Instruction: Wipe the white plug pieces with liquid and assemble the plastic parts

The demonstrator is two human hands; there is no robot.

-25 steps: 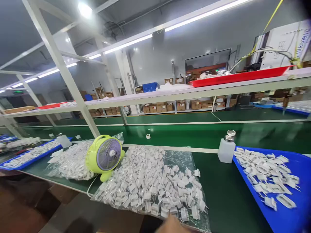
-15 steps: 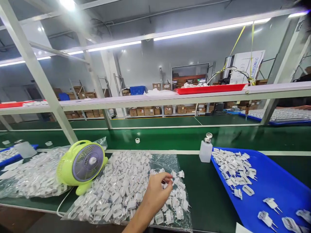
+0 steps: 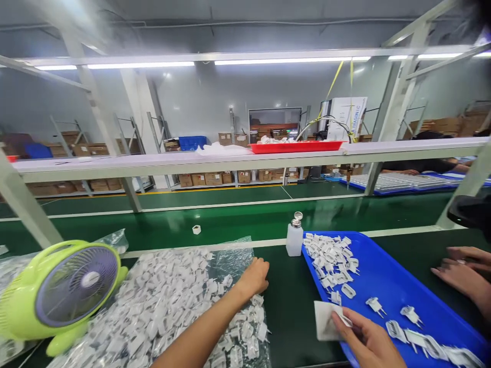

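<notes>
The left hand (image 3: pixel 255 276) reaches out over the right edge of a heap of small white plug parts (image 3: pixel 169 301) lying on a clear plastic sheet (image 3: pixel 233 250). Its fingers are curled down onto the parts, knuckles up; whether a part is pinched between them cannot be told. The right hand (image 3: pixel 368 340) rests low at the near rim of a blue tray (image 3: pixel 387 276), its thumb and fingers closed on a white cloth (image 3: pixel 326 321) that lies half on the tray rim and half on the green surface.

The heap sits directly under and to the left of the left hand. More white plug parts (image 3: pixel 332 255) lie in a pile at the far left corner of the tray, beyond the right hand, and single ones (image 3: pixel 412 315) are strewn to its right. A white dispenser bottle (image 3: pixel 294 236) with a metal top stands just beside the tray's far left corner, between the two hands and farther out. A lime-green desk fan (image 3: pixel 65 294) stands at the left, touching the heap's sheet.

At the far right, another person's hands (image 3: pixel 460 268) lie flat on the green bench (image 3: pixel 291 301).

Behind runs a green conveyor belt (image 3: pixel 238 222) with one lone white part (image 3: pixel 196 229) on it. A white shelf (image 3: pixel 192 163) above carries a red tray (image 3: pixel 297 147). Cardboard boxes (image 3: pixel 207 179) line the back wall.
</notes>
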